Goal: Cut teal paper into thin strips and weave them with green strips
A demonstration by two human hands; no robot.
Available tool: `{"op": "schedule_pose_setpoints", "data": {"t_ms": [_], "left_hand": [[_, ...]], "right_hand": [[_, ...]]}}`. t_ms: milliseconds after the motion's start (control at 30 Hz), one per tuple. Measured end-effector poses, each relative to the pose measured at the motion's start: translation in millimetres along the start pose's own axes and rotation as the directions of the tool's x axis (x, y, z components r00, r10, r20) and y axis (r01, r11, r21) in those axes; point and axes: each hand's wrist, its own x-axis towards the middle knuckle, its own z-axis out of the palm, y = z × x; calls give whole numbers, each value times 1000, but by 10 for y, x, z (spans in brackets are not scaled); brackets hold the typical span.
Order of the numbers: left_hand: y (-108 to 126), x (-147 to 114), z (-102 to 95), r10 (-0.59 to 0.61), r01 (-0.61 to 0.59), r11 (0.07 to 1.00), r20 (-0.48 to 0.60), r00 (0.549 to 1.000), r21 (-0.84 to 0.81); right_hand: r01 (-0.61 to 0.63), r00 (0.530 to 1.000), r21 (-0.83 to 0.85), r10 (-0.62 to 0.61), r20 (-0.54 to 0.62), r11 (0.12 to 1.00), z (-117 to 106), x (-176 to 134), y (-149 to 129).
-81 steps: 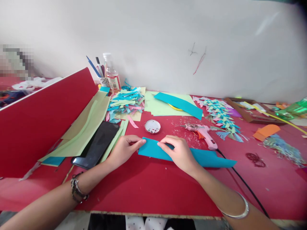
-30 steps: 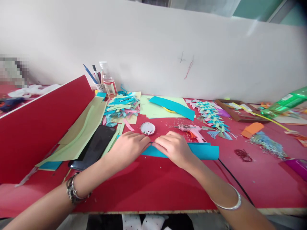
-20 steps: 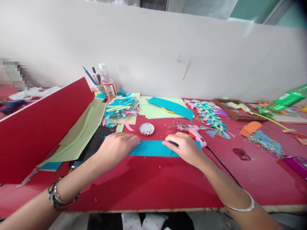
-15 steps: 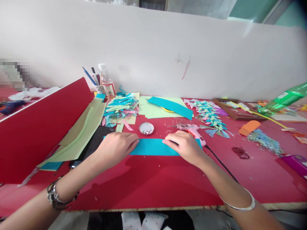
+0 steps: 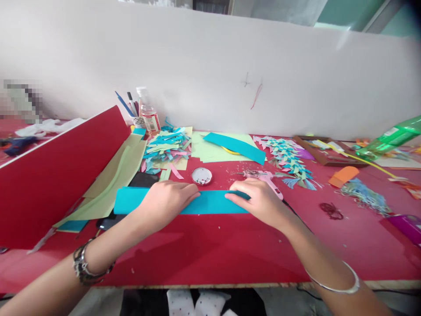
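head view shows the blue paper strip [image 5: 212, 202] across the red bench [image 5: 210, 254], just nearer than the round lid [image 5: 201, 175], its left end overlapping the phone [image 5: 143, 179]. left hand [image 5: 168, 198] and right hand [image 5: 260, 199] each pinch it between thumb and fingers, the right covering its right end. it seems light, thin and springy, quick to crease; long edges look the safest hold.

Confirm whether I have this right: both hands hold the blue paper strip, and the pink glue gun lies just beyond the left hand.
One thing is wrong: the pink glue gun lies just beyond the right hand, as the head view shows. The left hand and the right do both hold the blue paper strip.
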Motion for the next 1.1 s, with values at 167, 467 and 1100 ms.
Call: {"op": "schedule_pose_setpoints", "data": {"t_ms": [167,467,1100], "left_hand": [[-30,-27,-37,-5,5,1000,8,1000,13],[137,110,-32,39,-41,998,-43,998,-47],[127,194,-141,-28,36,998,-138,990,58]], "right_hand": [[-20,1000,27,21,-15,999,-88,-34,23],[5,993,75,4,-119,997,-56,80,-152],[-292,895,490,416,-164,822,-1,41,-240]]}}
